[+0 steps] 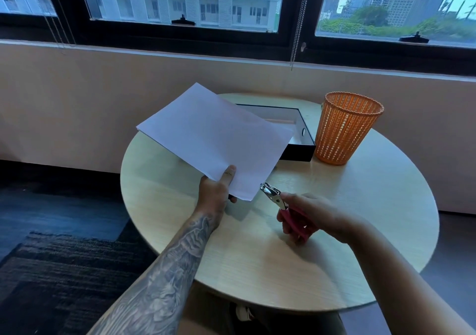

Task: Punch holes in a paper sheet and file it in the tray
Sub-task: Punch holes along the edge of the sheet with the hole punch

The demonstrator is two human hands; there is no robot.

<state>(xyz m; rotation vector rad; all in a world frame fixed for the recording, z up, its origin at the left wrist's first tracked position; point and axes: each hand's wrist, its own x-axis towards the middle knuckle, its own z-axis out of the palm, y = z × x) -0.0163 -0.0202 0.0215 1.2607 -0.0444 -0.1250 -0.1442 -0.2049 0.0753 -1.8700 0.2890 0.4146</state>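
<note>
Left grip (215, 191): paper (213, 139), right grip (310, 215): punch (273, 196)

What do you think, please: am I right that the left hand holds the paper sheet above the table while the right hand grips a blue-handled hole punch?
Not quite: the head view shows the hole punch has pink handles, not blue. Otherwise yes: the left hand holds the paper sheet above the table while the right hand grips the punch.

Round pale table (257, 270) with black tray (298, 152) beside orange basket (345, 128)
</note>
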